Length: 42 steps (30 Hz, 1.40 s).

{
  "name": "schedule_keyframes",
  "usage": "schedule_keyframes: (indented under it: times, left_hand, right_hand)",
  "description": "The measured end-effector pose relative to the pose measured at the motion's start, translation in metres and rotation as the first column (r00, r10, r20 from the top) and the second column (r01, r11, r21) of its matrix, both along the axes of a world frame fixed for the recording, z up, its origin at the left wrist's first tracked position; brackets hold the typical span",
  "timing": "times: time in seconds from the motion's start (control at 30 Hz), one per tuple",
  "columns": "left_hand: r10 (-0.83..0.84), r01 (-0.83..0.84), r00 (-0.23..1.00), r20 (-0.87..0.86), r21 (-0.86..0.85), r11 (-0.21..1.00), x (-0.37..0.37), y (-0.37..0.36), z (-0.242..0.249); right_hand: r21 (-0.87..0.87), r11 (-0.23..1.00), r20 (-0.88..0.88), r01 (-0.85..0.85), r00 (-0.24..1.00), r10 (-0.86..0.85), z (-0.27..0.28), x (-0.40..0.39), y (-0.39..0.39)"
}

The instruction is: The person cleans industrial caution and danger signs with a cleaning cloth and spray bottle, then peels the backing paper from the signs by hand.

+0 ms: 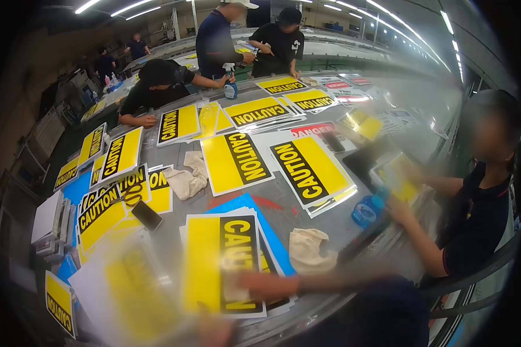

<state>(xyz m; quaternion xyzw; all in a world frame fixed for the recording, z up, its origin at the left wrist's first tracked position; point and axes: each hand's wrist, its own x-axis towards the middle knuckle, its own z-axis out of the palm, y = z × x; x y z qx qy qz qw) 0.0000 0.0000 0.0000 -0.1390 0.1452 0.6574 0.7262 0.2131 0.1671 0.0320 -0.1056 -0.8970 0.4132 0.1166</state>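
Yellow-and-black CAUTION signs lie in a stack (204,246) in front of me, on top of blue sheets (231,203). My right hand (261,286), smeared by motion, is over the black band of the top sign. Close to that sign's lower edge is my left hand (215,328), also blurred. The fingers of both hands are too smeared to read, and whether either touches the sign cannot be made out. To the left lies a blurred white-and-yellow sheet (116,283). A crumpled beige cloth (311,250) rests right of the stack.
More CAUTION sign piles (237,162) cover the grey table (260,202), with another cloth (188,175) and a phone (147,216). A person (474,214) works at right beside a blue bottle (367,211). Across the table, a person (159,87) holds a spray bottle (230,87); others stand behind.
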Motion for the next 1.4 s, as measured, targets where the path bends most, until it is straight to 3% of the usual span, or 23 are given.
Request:
schedule_keyframes:
  times: [0.03, 0.07, 0.1, 0.17, 0.3, 0.4, 0.43, 0.47, 0.5, 0.57, 0.67, 0.73, 0.8, 0.9, 0.97, 1.0, 1.03, 1.07, 1.1, 1.17, 1.23, 1.33, 1.4]
  left_hand:
    - [-0.009, 0.008, 0.999, -0.033, -0.025, 1.000, -0.006, -0.002, -0.018]
    - [-0.018, 0.015, 0.998, -0.067, -0.053, 0.998, -0.009, -0.003, -0.026]
    - [-0.053, 0.036, 0.984, -0.170, -0.099, 0.994, -0.006, -0.014, -0.016]
    - [-0.133, 0.081, 0.919, -0.372, -0.151, 0.985, 0.005, -0.018, 0.009]
    - [-0.159, 0.106, 0.903, -0.399, -0.152, 0.983, 0.018, -0.014, 0.044]
    - [-0.100, 0.052, 0.845, -0.525, -0.106, 0.993, 0.020, -0.013, 0.073]
    - [-0.082, 0.032, 0.800, -0.595, -0.095, 0.995, 0.020, -0.012, 0.083]
    - [0.023, -0.025, 0.900, -0.435, 0.001, 1.000, 0.009, -0.016, 0.073]
    - [0.089, -0.081, 0.853, -0.515, 0.039, 0.996, 0.007, -0.015, 0.079]
    - [0.094, -0.033, 0.706, -0.702, 0.101, 0.994, -0.001, -0.021, 0.072]
    - [-0.110, 0.054, 0.438, -0.892, -0.096, 0.994, 0.001, -0.016, 0.071]
    - [-0.018, -0.027, 0.566, -0.824, -0.040, 0.999, 0.003, -0.010, 0.069]
    - [0.042, -0.063, 0.601, -0.798, 0.005, 0.998, 0.005, -0.002, 0.064]
    - [0.049, -0.075, 0.582, -0.812, 0.007, 0.997, 0.007, 0.008, 0.050]
    - [-0.021, -0.047, 0.297, -0.955, -0.036, 0.998, -0.002, -0.005, 0.018]
    - [-0.035, -0.049, 0.188, -0.982, -0.045, 0.998, -0.006, -0.014, 0.008]
    - [-0.020, -0.059, 0.194, -0.981, -0.032, 0.998, -0.001, -0.014, 0.015]
    - [-0.004, -0.068, 0.200, -0.980, -0.018, 0.998, 0.004, -0.013, 0.023]
    - [-0.005, -0.079, 0.323, -0.946, -0.032, 0.996, 0.008, -0.013, 0.028]
    - [0.027, -0.120, 0.625, -0.780, -0.061, 0.991, 0.014, -0.012, 0.037]
    - [0.011, -0.128, 0.662, -0.749, -0.100, 0.987, 0.010, -0.008, 0.044]
    - [-0.025, -0.122, 0.711, -0.702, -0.159, 0.980, 0.006, -0.006, 0.036]
    - [-0.035, -0.109, 0.685, -0.728, -0.149, 0.983, 0.007, -0.008, 0.038]
  right_hand:
    - [-0.065, 0.988, -0.226, -0.138, 0.967, 0.120, 0.001, -0.002, -0.029]
    - [0.169, 0.963, -0.210, -0.211, 0.947, 0.245, 0.002, -0.006, -0.047]
    - [0.151, 0.954, -0.188, -0.260, 0.940, 0.286, 0.006, -0.009, -0.051]
    - [0.100, 0.979, -0.110, -0.179, 0.976, 0.189, 0.004, -0.016, -0.014]
    - [0.464, 0.878, 0.003, 0.114, 0.992, -0.129, 0.005, -0.017, 0.110]
    - [0.462, 0.836, -0.054, 0.295, 0.951, -0.305, 0.002, -0.012, 0.136]
    - [0.442, 0.838, -0.074, 0.321, 0.944, -0.322, -0.001, -0.012, 0.143]
    - [0.442, 0.834, -0.069, 0.330, 0.940, -0.336, -0.004, -0.011, 0.151]
    - [0.438, 0.833, -0.061, 0.338, 0.936, -0.348, -0.002, -0.012, 0.155]
    - [0.444, 0.832, -0.053, 0.333, 0.936, -0.347, -0.001, -0.010, 0.154]
    - [0.432, 0.839, -0.055, 0.330, 0.938, -0.341, 0.002, -0.010, 0.145]
    - [0.436, 0.818, -0.073, 0.376, 0.921, -0.384, 0.009, -0.013, 0.134]
    - [0.371, 0.892, -0.008, 0.259, 0.961, -0.276, 0.015, -0.030, 0.109]
    - [0.206, 0.978, -0.183, 0.033, 0.983, 0.005, -0.002, -0.061, 0.009]
    - [0.076, 0.992, -0.192, -0.098, 0.975, 0.111, -0.006, -0.081, 0.000]
    - [0.193, 0.980, -0.121, -0.039, 0.991, 0.063, -0.026, -0.088, 0.029]
    - [0.208, 0.976, -0.112, 0.066, 0.993, -0.044, -0.052, -0.090, 0.073]
    - [0.440, 0.894, -0.041, 0.089, 0.996, -0.079, -0.032, -0.088, 0.122]
    - [0.539, 0.807, -0.140, 0.241, 0.970, -0.197, -0.053, -0.086, 0.175]
    - [0.399, 0.894, -0.118, 0.206, 0.978, -0.172, -0.065, -0.101, 0.136]
    - [0.297, 0.933, -0.122, 0.202, 0.977, -0.173, -0.048, -0.112, 0.113]
    - [0.318, 0.937, -0.020, -0.146, 0.987, 0.160, -0.019, -0.135, 0.035]
    - [0.146, 0.989, -0.006, 0.010, 1.000, -0.010, -0.044, -0.145, 0.082]
